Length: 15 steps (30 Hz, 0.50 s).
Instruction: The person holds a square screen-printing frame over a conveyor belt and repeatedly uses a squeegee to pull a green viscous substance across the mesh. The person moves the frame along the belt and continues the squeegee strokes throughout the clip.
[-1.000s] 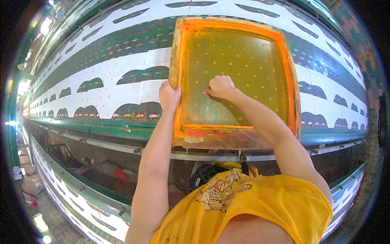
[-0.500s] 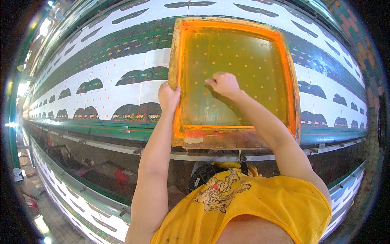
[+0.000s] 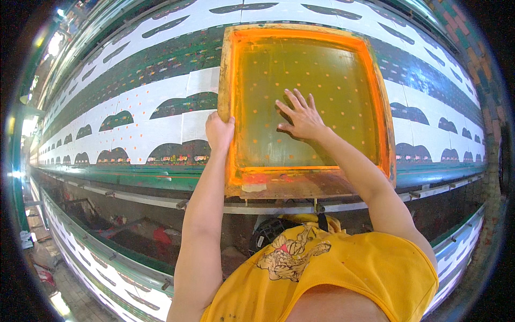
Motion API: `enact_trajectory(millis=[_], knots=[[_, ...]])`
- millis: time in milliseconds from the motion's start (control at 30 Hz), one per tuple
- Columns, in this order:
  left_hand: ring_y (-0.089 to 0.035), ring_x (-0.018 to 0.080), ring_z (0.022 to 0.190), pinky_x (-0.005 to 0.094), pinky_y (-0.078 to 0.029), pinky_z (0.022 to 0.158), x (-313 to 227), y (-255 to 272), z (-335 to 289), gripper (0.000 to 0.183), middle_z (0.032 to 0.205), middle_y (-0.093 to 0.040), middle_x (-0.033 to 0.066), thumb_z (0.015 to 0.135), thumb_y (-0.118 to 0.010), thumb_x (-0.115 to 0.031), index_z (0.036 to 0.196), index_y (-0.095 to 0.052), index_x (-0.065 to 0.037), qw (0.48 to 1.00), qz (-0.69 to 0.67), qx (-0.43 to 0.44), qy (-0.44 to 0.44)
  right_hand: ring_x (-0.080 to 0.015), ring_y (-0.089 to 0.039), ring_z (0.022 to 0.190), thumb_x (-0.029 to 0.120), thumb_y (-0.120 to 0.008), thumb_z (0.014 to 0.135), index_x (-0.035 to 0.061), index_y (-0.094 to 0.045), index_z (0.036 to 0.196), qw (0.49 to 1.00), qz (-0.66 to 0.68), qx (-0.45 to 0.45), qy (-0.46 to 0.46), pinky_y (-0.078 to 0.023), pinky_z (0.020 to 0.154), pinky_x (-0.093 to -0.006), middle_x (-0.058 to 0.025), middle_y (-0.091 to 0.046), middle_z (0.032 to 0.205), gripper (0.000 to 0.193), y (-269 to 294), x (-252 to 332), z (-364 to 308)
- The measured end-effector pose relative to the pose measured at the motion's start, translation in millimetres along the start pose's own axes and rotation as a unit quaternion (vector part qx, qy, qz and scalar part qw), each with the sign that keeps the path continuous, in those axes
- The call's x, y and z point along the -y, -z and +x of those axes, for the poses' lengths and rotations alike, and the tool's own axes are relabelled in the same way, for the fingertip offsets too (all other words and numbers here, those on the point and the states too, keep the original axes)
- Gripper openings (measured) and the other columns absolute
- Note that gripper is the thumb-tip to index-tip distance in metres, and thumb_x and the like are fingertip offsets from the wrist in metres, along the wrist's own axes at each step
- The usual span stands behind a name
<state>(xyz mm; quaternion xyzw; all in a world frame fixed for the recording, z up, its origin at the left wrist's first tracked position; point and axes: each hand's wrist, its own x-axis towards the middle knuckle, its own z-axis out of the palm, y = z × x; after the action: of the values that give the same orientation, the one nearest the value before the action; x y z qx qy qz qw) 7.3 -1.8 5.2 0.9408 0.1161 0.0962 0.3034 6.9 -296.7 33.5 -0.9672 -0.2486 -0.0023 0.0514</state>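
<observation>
A screen printing frame (image 3: pixel 229 177) lies on the long table in front of me, its wooden sides smeared with orange ink. Its olive-yellow mesh (image 3: pixel 332 70) carries scattered small orange dots. My left hand (image 3: pixel 220 131) grips the left side of the frame, fingers wrapped over the wood. Spread wide over the middle of the mesh is my right hand (image 3: pixel 303 118), palm down and holding nothing. Whether its palm touches the mesh or hovers just above, I cannot tell. White fabric pieces (image 3: pixel 142 102) with curved cut-outs lie left of the frame, some marked with orange dots.
The green table (image 3: pixel 129 174) runs far to left and right, with more white pieces (image 3: pixel 413 94) on the right. A metal rail (image 3: pixel 145 197) follows its near edge. Behind me at the lower left stands another table (image 3: pixel 107 273) bearing similar white pieces.
My right hand has opened from a closed, pinched shape into spread fingers over the mesh. My left hand keeps its hold on the frame. The view has shifted slightly.
</observation>
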Motion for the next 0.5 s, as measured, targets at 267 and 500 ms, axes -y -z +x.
enact_trajectory(millis=[267,500], knots=[[-0.064,0.0428,0.100,0.0501,-0.051,0.089,0.4,-0.7,-2.0,0.040,0.102,-0.067,0.0241,0.079,-0.080,-0.024,0.103,-0.064,0.004,1.000,-0.013,-0.004,0.007,-0.0360,-0.015,0.155,0.067,-0.048,0.095,0.0284,-0.040,0.155,0.998,-0.025,0.064,0.016,-0.014,0.119,-0.0698,-0.0110,-0.020,0.167,0.072,2.9,0.7,-2.9],[-0.064,0.0427,0.100,0.0505,-0.051,0.088,0.3,-0.3,-2.3,0.041,0.104,-0.067,0.0239,0.079,-0.080,-0.024,0.104,-0.064,0.004,1.000,-0.029,-0.006,0.007,-0.0367,-0.015,0.154,0.064,-0.049,0.097,0.0264,-0.040,0.155,0.994,-0.037,0.099,0.020,-0.015,0.120,-0.0676,-0.0107,-0.022,0.167,0.070,4.4,-0.4,-4.8]])
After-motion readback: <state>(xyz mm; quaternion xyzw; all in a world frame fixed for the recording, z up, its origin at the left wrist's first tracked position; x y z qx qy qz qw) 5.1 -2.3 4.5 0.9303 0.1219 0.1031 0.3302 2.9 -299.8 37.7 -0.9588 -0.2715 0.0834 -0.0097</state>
